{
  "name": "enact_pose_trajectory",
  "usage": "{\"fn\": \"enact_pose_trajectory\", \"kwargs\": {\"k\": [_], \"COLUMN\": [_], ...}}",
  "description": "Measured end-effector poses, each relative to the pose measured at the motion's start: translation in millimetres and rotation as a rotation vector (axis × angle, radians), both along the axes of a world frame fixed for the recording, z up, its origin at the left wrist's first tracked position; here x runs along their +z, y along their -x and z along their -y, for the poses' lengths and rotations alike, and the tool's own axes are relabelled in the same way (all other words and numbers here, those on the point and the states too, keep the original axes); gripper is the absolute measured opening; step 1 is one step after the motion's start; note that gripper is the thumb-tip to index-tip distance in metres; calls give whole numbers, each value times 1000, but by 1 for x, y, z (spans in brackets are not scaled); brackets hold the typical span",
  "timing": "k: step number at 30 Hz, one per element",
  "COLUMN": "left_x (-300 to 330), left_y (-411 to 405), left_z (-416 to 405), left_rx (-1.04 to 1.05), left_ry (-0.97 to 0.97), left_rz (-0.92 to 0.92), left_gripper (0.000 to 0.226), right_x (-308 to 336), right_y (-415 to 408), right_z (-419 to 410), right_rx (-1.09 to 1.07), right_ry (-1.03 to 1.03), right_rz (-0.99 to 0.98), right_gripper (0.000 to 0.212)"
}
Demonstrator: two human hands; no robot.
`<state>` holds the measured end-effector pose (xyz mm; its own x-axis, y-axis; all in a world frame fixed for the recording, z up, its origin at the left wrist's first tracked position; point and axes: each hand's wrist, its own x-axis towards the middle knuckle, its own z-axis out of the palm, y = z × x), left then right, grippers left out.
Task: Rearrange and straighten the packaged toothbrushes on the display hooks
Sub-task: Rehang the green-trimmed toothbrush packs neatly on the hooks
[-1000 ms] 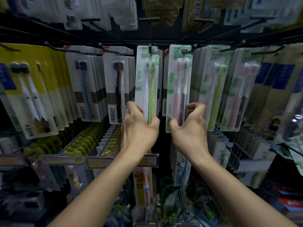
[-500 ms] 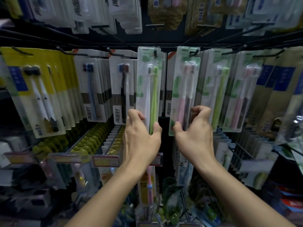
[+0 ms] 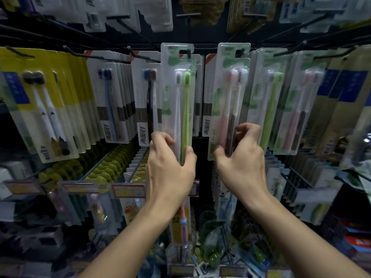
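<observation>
Fingers (image 3: 160, 138) of left hand (image 3: 170, 173) curled round lower end of green toothbrush pack (image 3: 177, 101), thumb on right edge, pinching it. Fingers (image 3: 248, 129) of right hand (image 3: 242, 169) curled round lower end of pink toothbrush pack (image 3: 228, 101), thumb at left edge, pinching likewise. Both packs on display hooks (image 3: 188, 52) at middle of rack's upper row, front of their stacks, side by side with dark gap between. Compared with half a second ago: same grips, green pack hanging straighter and nearly upright, pink pack leaning a little less, tops sitting level. Blue toothbrush packs (image 3: 109, 101) just left; yellow packs (image 3: 38, 105) near rack's left edge.
</observation>
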<state>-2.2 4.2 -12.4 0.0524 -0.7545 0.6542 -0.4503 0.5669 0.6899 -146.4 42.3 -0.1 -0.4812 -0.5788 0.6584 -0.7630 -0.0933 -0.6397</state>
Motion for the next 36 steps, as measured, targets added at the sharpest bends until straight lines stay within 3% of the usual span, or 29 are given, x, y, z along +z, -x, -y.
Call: {"fn": "enact_pose_trajectory", "kwargs": {"k": [16, 36], "left_x": [-1, 2], "left_y": [13, 74], "left_z": [-10, -32], "left_rx": [-28, -160], "left_ry": [81, 132], "left_rz": [-6, -25], "left_gripper": [41, 41], "right_x": [1, -4], "right_y": [3, 52], "right_z": [-8, -37], "right_rx": [71, 9], "right_ry": [130, 171], "right_rz": [-10, -6], "right_gripper": [51, 54]}}
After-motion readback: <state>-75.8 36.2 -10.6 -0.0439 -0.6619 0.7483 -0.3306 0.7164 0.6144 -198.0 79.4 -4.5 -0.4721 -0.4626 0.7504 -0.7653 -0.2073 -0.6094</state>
